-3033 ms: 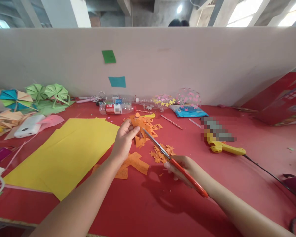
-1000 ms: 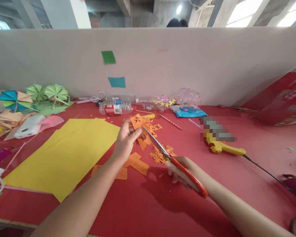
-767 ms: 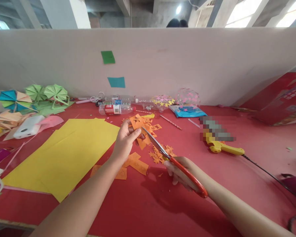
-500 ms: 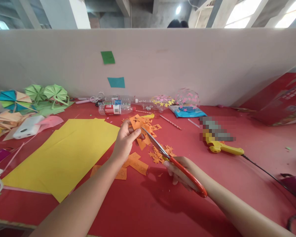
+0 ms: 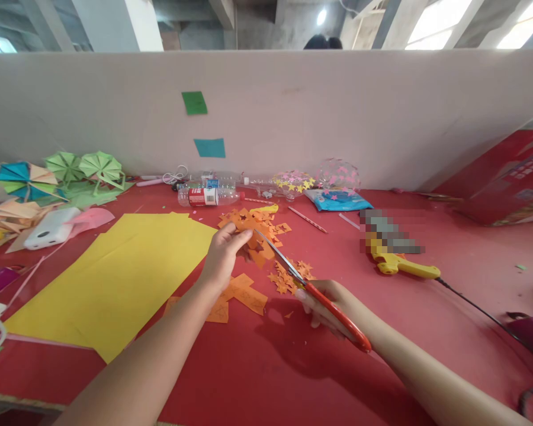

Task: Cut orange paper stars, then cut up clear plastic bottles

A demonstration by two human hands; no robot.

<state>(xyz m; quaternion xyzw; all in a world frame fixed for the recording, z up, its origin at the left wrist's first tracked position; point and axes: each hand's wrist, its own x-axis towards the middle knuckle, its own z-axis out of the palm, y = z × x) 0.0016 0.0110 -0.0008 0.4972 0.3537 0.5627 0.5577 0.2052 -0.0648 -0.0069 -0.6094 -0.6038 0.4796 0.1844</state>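
Note:
My left hand [image 5: 224, 251] pinches a piece of orange paper [image 5: 245, 222] between thumb and fingers. Red-handled scissors [image 5: 335, 310] are gripped in my right hand [image 5: 324, 299], their blade tips at the paper's edge. Behind the held paper lie orange scraps [image 5: 283, 228] with star-shaped holes, so its outline is hard to make out. Beneath the blades is a small heap of cut orange stars [image 5: 282, 279]. Flat orange pieces [image 5: 250, 297] with faint drawn lines rest in front of my left wrist.
Yellow sheets [image 5: 137, 266] cover the table's left side. Plastic bottles [image 5: 199, 196], a striped straw [image 5: 307, 219] and a blue packet [image 5: 337, 201] lie along the partition [image 5: 359, 106]. A yellow glue gun [image 5: 408, 267] with a cord is at right. Folded paper umbrellas [image 5: 100, 167] stand back left.
The orange paper in my left hand has tilted and dropped slightly lower. The scissors have hardly moved.

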